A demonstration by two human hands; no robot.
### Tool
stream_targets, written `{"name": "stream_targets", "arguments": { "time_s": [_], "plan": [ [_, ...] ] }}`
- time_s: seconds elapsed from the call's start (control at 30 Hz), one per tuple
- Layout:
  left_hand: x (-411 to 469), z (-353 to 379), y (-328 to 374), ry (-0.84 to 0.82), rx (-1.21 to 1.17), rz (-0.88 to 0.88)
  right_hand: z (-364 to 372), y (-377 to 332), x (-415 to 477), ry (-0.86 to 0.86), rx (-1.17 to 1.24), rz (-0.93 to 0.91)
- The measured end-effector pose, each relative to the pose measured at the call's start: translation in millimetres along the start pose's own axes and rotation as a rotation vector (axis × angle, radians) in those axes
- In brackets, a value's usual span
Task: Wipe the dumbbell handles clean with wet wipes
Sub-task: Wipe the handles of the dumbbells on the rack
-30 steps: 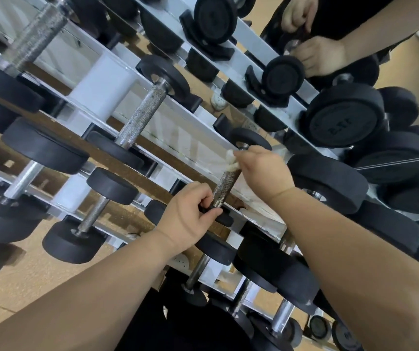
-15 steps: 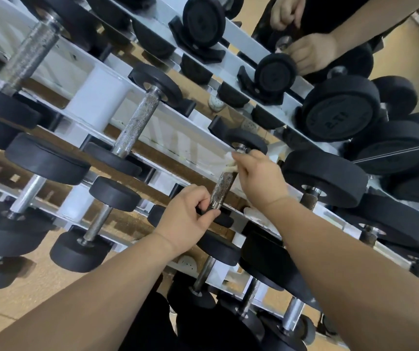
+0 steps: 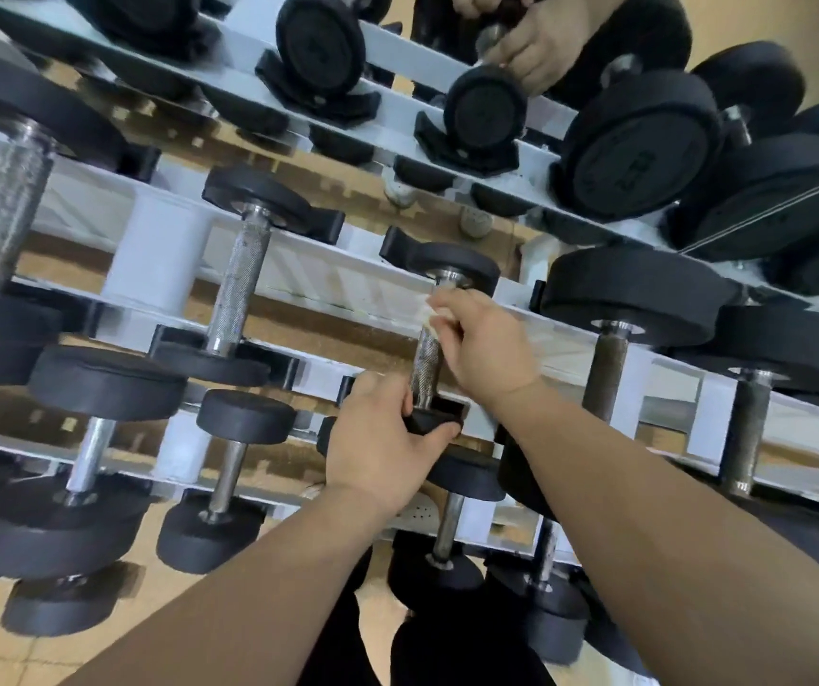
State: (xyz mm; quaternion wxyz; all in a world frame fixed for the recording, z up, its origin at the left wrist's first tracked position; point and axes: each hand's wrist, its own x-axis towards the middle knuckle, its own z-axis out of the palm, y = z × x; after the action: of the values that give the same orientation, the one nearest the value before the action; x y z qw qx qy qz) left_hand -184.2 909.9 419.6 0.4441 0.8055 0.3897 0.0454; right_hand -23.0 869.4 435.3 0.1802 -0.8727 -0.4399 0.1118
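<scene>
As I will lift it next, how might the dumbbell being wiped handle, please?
Likely heavy for its size, given its solid-looking black head. The knurled handle should resist slipping. Being round, it could roll outside the cradle.

Wet wipe [image 3: 428, 313] mostly buried in right hand [image 3: 486, 349]; left hand [image 3: 377, 450] covers near dumbbell head [image 3: 436, 421]; far person's hand [image 3: 474, 3] cropped at top edge.

Both arms outstretched, left grip [image 3: 377, 438] curled tight, right grip [image 3: 481, 344] pinching just above it.
</scene>
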Motion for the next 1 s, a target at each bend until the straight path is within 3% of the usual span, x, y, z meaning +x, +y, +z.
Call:
{"name": "stream_targets", "arguments": {
  "time_s": [0.17,0.43,0.63,0.83,1.0],
  "plan": [
    [5,-2,-15,-0.035,-0.052,0.077,14,3,-45,-0.139,0.111,-0.097],
    [9,-16,-24,-0.105,-0.187,-0.010,18,0,8,0.154,0.343,0.171],
    [10,-29,-22,-0.194,-0.254,-0.125,31,-4,-44,-0.083,0.430,0.191],
    [3,-16,20,0.000,0.062,-0.259,34,-2,-30,0.025,0.689,0.362],
    [-1,-5,40,0.055,0.284,-0.292,26,-4,-13,0.131,0.874,0.546]
  ]
}}
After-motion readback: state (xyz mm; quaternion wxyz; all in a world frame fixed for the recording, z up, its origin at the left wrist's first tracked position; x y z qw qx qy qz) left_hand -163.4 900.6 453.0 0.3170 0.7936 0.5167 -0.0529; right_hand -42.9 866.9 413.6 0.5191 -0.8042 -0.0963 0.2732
